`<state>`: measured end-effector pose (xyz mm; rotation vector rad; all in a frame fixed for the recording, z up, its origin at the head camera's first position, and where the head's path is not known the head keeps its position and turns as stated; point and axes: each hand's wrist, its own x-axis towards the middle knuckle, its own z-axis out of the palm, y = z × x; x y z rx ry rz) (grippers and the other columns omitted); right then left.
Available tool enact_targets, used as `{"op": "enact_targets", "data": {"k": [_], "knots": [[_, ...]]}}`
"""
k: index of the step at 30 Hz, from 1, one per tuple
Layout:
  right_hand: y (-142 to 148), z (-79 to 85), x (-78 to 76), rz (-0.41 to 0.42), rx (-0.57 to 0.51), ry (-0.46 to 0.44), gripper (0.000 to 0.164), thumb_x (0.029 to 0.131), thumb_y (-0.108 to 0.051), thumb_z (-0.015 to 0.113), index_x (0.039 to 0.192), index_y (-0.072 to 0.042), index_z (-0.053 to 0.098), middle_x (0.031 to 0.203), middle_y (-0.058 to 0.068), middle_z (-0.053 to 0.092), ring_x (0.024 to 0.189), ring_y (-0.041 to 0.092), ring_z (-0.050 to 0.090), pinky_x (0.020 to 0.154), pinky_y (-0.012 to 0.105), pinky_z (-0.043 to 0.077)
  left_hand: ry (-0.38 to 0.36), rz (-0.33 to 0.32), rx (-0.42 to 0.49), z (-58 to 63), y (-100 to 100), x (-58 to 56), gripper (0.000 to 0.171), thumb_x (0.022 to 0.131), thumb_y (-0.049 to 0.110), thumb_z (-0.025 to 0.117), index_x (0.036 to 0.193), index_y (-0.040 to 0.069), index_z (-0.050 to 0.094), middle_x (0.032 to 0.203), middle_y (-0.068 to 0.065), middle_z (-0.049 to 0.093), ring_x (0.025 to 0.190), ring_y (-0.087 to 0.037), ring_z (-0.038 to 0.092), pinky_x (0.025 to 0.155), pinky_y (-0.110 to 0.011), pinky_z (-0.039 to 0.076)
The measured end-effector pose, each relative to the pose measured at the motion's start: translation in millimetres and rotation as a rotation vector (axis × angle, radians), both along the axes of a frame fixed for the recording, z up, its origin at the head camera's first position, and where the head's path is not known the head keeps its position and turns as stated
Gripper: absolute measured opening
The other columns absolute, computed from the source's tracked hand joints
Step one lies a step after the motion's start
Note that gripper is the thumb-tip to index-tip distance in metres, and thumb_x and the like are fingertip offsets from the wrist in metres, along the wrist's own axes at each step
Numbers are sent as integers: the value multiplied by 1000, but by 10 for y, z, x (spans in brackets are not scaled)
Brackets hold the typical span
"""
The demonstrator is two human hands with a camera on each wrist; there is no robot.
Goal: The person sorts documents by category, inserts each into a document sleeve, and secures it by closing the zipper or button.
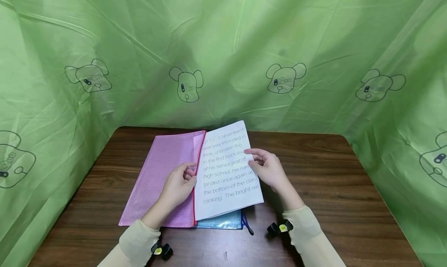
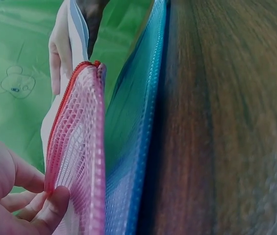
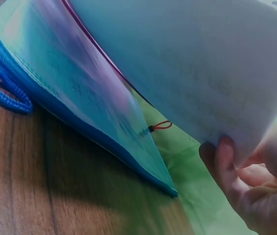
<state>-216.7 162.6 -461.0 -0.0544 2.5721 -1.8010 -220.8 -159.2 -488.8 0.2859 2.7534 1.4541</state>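
Observation:
A pink mesh zipper pouch (image 1: 153, 181) lies on the left with its red zipper edge (image 1: 200, 158) facing right. My left hand (image 1: 179, 184) pinches that edge between thumb and fingers, as the left wrist view shows. White printed sheets of paper (image 1: 223, 174) stick out of the pouch's opening; their left part is inside it. At the sheets' right edge, my right hand (image 1: 268, 168) pinches the paper, lifting it off the table. Beneath both lies a blue zipper pouch (image 1: 223, 222), mostly covered in the head view. The right wrist view shows the paper's underside.
The brown wooden table (image 1: 307, 162) stretches out on both sides. A dark blue cord loop (image 1: 247, 222) hangs from the blue pouch's right edge. Green cloth (image 1: 223, 34) with drawn bear heads surrounds the table at the back and sides. A red pull loop (image 3: 163, 125) shows behind the paper.

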Motion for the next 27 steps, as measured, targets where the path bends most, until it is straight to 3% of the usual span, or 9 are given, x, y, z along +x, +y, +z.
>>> {"op": "enact_targets", "data": {"k": [10,20,27], "knots": [[-81,2,34,-34,21,28,36,101,2,68,134,-10,76,110,12,82,81,22,74,56,25,50,8,26,12,6,-8,24,43,93,-4,70,136,2,72,98,-7,68,86,-16,62,75,-25,52],[-314,-25,88,-54,7,72,35,100,2,70,133,-7,76,108,11,82,85,20,77,66,26,57,-7,67,26,37,-10,42,42,92,-1,72,134,4,72,99,-7,69,87,-18,64,75,-26,54],[-481,-64,139,-24,-73,10,35,102,1,70,135,-9,75,111,9,82,86,20,76,64,24,56,-32,79,73,84,2,85,40,93,-1,72,133,4,72,100,-7,69,88,-19,65,76,-24,55]]}}
